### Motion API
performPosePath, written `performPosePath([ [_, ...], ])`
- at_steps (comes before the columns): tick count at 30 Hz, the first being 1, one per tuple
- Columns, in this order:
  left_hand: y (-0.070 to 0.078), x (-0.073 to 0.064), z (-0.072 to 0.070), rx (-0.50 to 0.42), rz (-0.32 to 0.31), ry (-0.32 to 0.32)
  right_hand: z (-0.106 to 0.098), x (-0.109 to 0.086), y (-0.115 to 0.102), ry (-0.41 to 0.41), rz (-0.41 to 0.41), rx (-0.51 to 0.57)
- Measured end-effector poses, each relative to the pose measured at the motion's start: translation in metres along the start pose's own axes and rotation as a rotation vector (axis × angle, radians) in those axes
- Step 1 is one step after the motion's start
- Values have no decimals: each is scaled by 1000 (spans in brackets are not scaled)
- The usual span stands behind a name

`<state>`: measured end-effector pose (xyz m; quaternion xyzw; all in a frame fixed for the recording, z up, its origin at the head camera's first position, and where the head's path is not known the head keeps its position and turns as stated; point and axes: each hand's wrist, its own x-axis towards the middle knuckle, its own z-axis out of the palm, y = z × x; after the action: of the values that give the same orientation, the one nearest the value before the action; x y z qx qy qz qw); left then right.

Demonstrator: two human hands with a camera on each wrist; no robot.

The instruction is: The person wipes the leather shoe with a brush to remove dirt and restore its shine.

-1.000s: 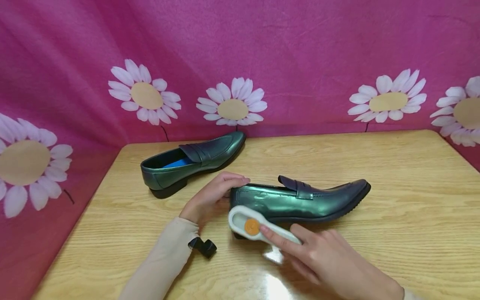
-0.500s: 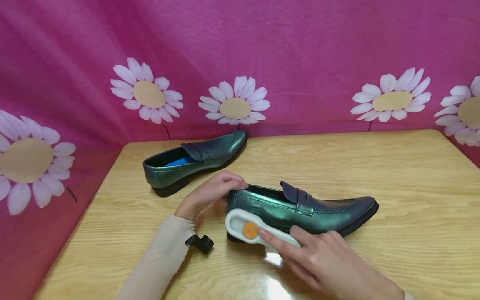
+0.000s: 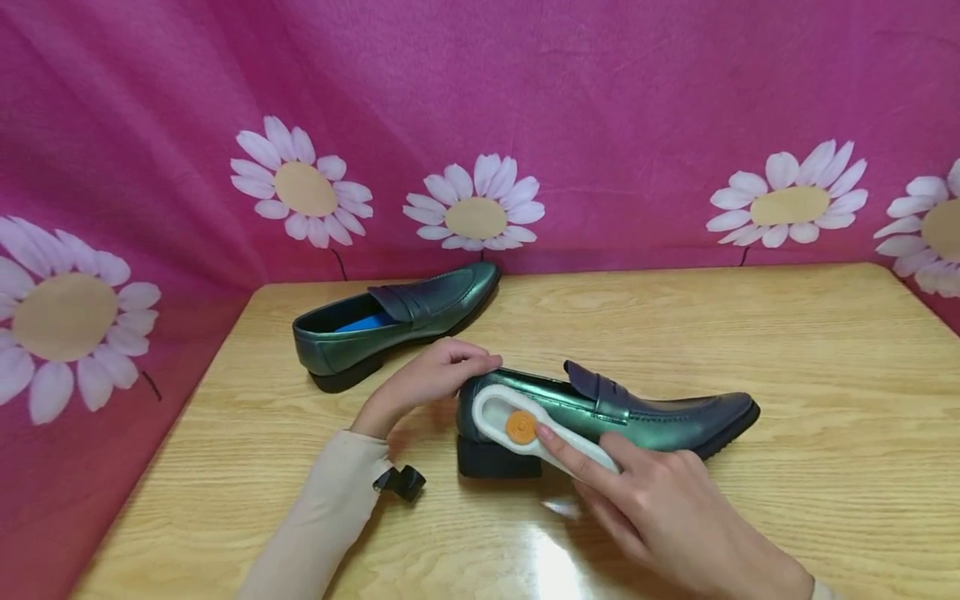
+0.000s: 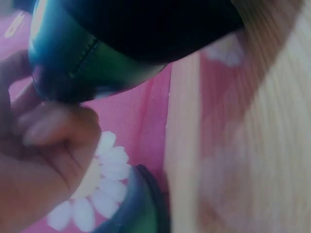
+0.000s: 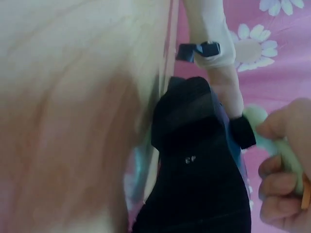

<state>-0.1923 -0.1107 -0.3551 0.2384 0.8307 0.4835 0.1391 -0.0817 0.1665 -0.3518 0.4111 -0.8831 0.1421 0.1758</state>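
A shiny green-purple loafer (image 3: 647, 427) with a black sole and heel points its toe to the right in the head view. My left hand (image 3: 427, 382) grips the back rim of its opening; in the left wrist view the thumb and fingers pinch the heel end. My right hand (image 3: 667, 508) holds a white-handled brush (image 3: 491, 402) with an orange round button, index finger at the button. Dark bristles (image 5: 243, 132) show in the right wrist view, against the shoe's side near the heel. The sole (image 5: 194, 179) faces that camera, tilted off the table.
The matching loafer (image 3: 397, 321), with a blue insole, stands farther back on the left of the wood-grain table (image 3: 825, 400). A pink cloth with white daisies (image 3: 476, 218) hangs behind. A black strap piece (image 3: 405, 483) sticks out from the left sleeve.
The brush has gone from low by the heel block up and rightward onto the shoe's rear side. The shoe's toe has swung down towards me. My left hand keeps its hold.
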Motion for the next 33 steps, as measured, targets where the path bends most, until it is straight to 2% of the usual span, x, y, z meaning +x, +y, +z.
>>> performPosePath([
  [3, 2, -1, -1, 142, 11, 39, -3, 0, 2, -9, 70, -36],
  [5, 3, -1, -1, 182, 6, 51, -4, 0, 3, -3, 62, -34],
  [8, 5, -2, -2, 195, 11, 42, -2, 0, 3, 18, -29, 4],
  [10, 6, -2, -2, 202, 23, 46, -2, 1, 4, 27, -49, 25],
  [13, 7, -2, -1, 209, 27, 47, -2, 1, 6, 57, 2, 1],
  [16, 8, -2, 1, 220, 25, 51, -3, 1, 7, 53, 40, -19],
  [20, 8, -1, 2, 223, 22, 54, -1, 0, 5, 7, -68, 5],
  [22, 9, -1, 2, 224, 24, 56, 1, 0, 4, 9, -101, 11],
  [24, 9, -1, 2, 227, 21, 60, 1, 0, 4, 55, -80, -18],
  [27, 8, -1, 3, 230, 1, 55, 0, 0, 6, 121, 29, -72],
  [29, 9, -1, 4, 226, -18, 48, -2, -1, 6, 114, 66, -76],
  [31, 9, -2, 5, 220, -32, 40, -2, -2, 6, 67, 40, -50],
  [33, 10, -2, 5, 216, -35, 37, -2, -2, 5, 21, -22, -15],
])
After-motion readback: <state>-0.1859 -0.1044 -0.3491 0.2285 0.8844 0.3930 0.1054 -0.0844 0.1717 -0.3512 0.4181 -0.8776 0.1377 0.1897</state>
